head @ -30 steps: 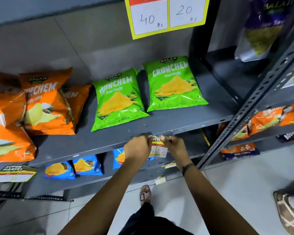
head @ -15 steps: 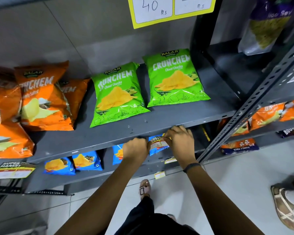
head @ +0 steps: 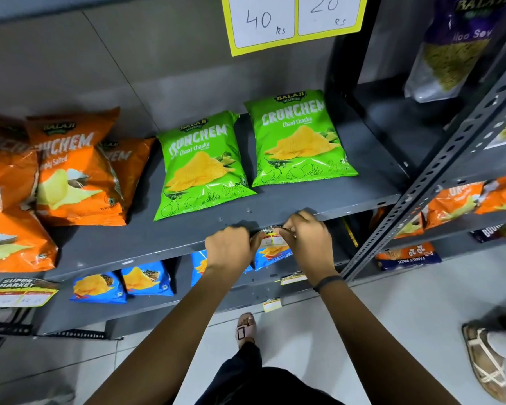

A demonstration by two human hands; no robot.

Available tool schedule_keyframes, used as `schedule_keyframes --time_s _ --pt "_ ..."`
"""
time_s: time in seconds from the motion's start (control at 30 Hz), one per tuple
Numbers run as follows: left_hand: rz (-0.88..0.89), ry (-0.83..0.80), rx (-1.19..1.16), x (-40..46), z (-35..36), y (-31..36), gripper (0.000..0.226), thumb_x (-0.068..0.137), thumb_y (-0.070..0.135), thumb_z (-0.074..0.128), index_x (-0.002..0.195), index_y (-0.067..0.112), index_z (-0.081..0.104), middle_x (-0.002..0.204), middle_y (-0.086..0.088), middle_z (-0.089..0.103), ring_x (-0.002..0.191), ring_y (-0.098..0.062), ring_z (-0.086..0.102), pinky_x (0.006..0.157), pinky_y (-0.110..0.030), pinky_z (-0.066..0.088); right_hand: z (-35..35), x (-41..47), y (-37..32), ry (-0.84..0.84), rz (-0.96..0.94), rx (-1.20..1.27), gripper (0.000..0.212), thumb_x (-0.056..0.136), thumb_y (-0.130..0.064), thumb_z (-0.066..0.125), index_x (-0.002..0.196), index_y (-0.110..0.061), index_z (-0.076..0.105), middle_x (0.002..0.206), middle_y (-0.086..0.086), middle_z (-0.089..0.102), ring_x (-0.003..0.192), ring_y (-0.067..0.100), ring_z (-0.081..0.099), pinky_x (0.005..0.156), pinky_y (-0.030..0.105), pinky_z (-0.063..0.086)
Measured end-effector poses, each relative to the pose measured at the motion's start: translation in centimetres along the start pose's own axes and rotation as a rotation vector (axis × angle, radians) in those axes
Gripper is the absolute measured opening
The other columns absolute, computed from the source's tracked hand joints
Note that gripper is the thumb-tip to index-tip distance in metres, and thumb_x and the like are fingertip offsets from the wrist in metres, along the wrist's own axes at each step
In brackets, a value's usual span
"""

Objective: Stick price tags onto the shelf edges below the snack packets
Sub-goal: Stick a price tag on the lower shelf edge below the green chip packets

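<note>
Head view looks down on both hands working at the front lip of the grey shelf (head: pixel 304 210), just below the two green snack packets (head: pixel 298 138). A second ago the pair held the price tag (head: pixel 272 239) lower and clear of the metal, its printed face turned toward the camera; now the hands have risen so the tag sits right at the shelf edge, between them. The left hand (head: pixel 230 248) is closed, its fingers pinching the tag's left end, while the right hand (head: pixel 308 236) grips the right end with fingertips bunched together over it. Whether the tag's back already touches the lip cannot be told, since the knuckles cover that join. Judging from this, the placing step is under way: the tag has come to its spot under the green packets and likely needs pressing flat. Another tag (head: pixel 21 293) already hangs at the far left below the orange packets (head: pixel 76 171), and small tags (head: pixel 294 278) show on the lower shelf edges, so this one is part of a run not yet finished.
</note>
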State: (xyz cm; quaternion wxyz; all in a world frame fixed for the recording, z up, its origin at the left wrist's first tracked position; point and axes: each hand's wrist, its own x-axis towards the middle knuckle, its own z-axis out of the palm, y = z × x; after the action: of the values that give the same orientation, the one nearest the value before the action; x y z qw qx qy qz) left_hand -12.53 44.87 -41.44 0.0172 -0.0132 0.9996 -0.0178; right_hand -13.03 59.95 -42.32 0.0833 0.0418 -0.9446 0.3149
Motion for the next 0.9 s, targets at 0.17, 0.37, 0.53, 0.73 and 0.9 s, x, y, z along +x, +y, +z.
schedule_keyframes --time_s 0.17,0.37,0.53,0.73,0.9 --pt "-0.046 -0.033 -0.002 0.6 -0.3 0.7 0.038 0.091 0.044 0.046 0.089 0.013 0.067 0.090 -0.010 0.073 0.085 -0.032 0.068 0.061 -0.026 0.036 0.1 0.2 -0.2 -0.006 0.028 -0.019 0.023 0.078 -0.029 0.068 0.075 -0.011 0.055 0.082 0.014 0.062 0.074 0.036 0.058 0.064 0.038 0.043" --pt "-0.021 0.013 -0.053 -0.4 -0.6 0.0 0.041 0.091 0.045 0.046 0.086 0.011 0.068 0.089 -0.013 0.073 0.084 -0.035 0.068 0.061 -0.028 0.037 0.7 -2.2 -1.5 0.106 0.053 -0.042 0.026 0.078 -0.032 0.067 0.089 -0.014 0.052 0.089 0.012 0.063 0.088 0.036 0.058 0.072 0.043 0.046" --pt "-0.097 0.141 -0.172 -3.8 -1.6 -6.6 0.041 0.090 0.049 0.046 0.082 0.015 0.067 0.080 -0.014 0.072 0.077 -0.036 0.067 0.058 -0.031 0.046 3.9 -4.9 -5.5 0.091 0.068 0.061 0.021 0.081 -0.025 0.066 0.088 -0.008 0.056 0.082 0.018 0.066 0.078 0.038 0.062 0.061 0.040 0.048" --pt "-0.469 0.412 -0.370 -10.7 -0.8 -22.4 0.015 0.089 0.022 0.055 0.082 0.011 0.062 0.083 -0.019 0.066 0.085 -0.037 0.059 0.058 -0.040 0.046 11.6 -5.8 -15.3 -0.275 0.020 0.332 0.005 0.083 -0.014 0.062 0.088 -0.013 0.063 0.084 0.011 0.072 0.075 0.023 0.065 0.067 0.037 0.050" --pt "-0.740 0.502 -0.370 -14.9 -0.2 -35.0 0.020 0.085 0.016 0.062 0.101 0.005 0.057 0.096 -0.025 0.060 0.094 -0.042 0.052 0.071 -0.050 0.046 19.7 -7.8 -26.4 -0.531 0.074 0.467 0.016 0.086 -0.015 0.060 0.082 -0.001 0.065 0.087 0.024 0.072 0.083 0.033 0.065 0.075 0.040 0.050"
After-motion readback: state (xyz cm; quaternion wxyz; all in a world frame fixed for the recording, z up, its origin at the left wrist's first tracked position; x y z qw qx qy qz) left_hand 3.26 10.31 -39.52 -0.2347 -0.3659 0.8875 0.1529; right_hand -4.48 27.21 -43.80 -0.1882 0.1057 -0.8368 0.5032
